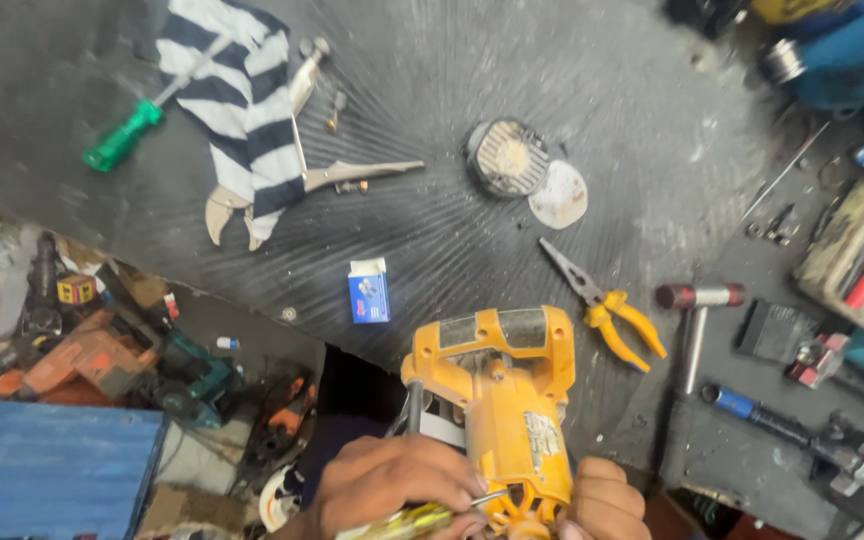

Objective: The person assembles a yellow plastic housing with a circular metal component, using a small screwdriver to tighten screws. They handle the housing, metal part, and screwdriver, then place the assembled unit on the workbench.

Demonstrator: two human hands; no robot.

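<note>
A yellow power tool body [500,395] with a loop handle lies at the near edge of the dark ribbed mat [432,230]. My right hand [604,500] grips its lower end from the right. My left hand [392,482] is closed on a screwdriver with a clear yellow handle [412,520]; its metal shaft points into the tool's lower end. Both hands are partly cut off by the bottom edge of the view.
On the mat lie yellow-handled pliers [612,310], a hammer [697,320], a small blue box [368,292], a round grille part [506,157], a pale disc [559,195], locking pliers [322,175] under a striped cloth [237,95], and a green-handled screwdriver [122,135]. Power tools [102,350] crowd the left floor.
</note>
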